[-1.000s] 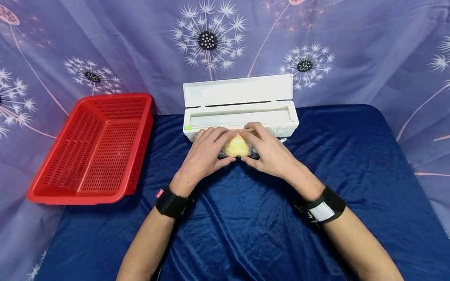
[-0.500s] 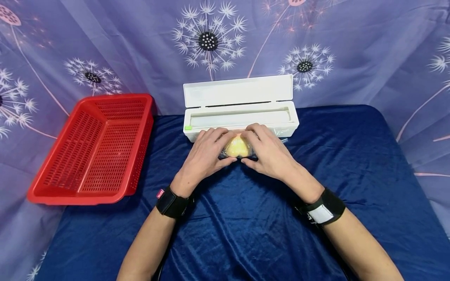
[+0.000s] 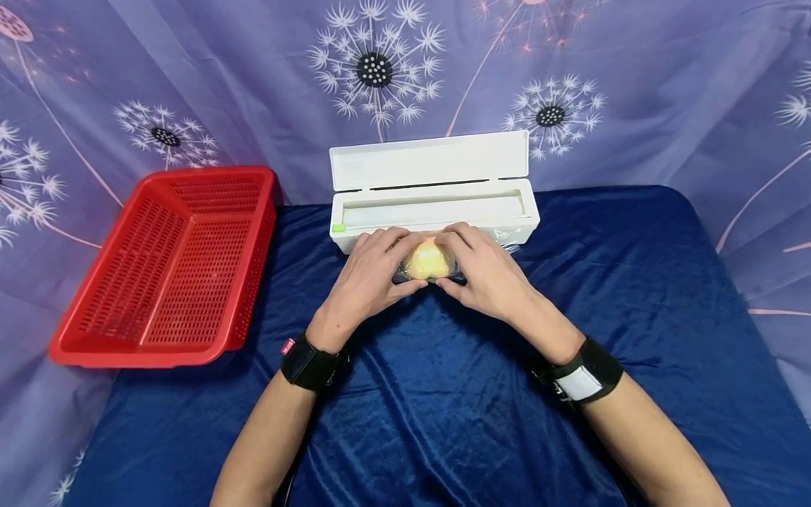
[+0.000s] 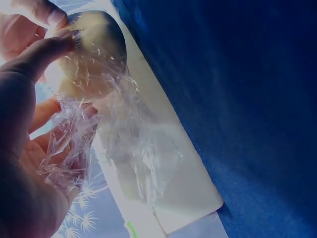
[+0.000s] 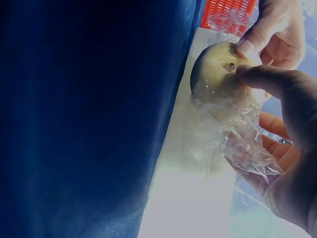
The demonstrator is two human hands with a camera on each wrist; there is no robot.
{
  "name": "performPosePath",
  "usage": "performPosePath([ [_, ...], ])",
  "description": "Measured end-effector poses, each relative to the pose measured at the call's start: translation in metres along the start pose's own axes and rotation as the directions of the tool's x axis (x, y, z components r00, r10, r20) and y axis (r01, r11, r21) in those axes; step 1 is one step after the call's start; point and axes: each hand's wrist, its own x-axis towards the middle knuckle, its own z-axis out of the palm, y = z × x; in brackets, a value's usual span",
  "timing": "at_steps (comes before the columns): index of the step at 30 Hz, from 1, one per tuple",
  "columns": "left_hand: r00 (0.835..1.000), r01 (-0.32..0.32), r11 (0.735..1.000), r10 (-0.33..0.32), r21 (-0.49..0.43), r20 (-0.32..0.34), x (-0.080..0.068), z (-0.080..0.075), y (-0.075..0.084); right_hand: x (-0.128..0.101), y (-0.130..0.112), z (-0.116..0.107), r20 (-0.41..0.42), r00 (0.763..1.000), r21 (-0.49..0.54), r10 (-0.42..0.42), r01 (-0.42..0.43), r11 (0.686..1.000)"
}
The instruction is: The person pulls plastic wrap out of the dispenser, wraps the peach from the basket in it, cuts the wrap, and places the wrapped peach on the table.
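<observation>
A: Far left?
B: Red basket (image 3: 167,271), perforated, sitting half on the blue cloth (image 3: 443,422), well apart from the hands.

A: Left hand?
B: Left hand (image 3: 367,282) curled round the left side of a yellow fruit (image 3: 428,259), thumb tip on it. Grasping the fruit through clear cling film (image 4: 94,144); film is bunched in the palm in the left wrist view.

A: Where's the fruit?
B: Between both hands, low over the cloth, just in front of the white film dispenser (image 3: 437,204). Can't tell whether it rests on the cloth. Dispenser lid stands open.

A: Right hand?
B: Right hand (image 3: 488,278) mirrors it, fingers and thumb wrapped round the fruit's right side, pinching film against it. Thumbs nearly meet at the near side.

A: Far right?
B: Just blue cloth, purple dandelion curtain (image 3: 665,91) behind.
</observation>
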Motion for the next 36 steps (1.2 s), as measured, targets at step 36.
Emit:
performPosePath([
  [36,1.0,-0.013,1.0,0.013,0.024,-0.017,-0.0008,0.0037,-0.003,0.0,0.0038,-0.0005,0.015,1.0,0.013,-0.002,0.002,1.0],
])
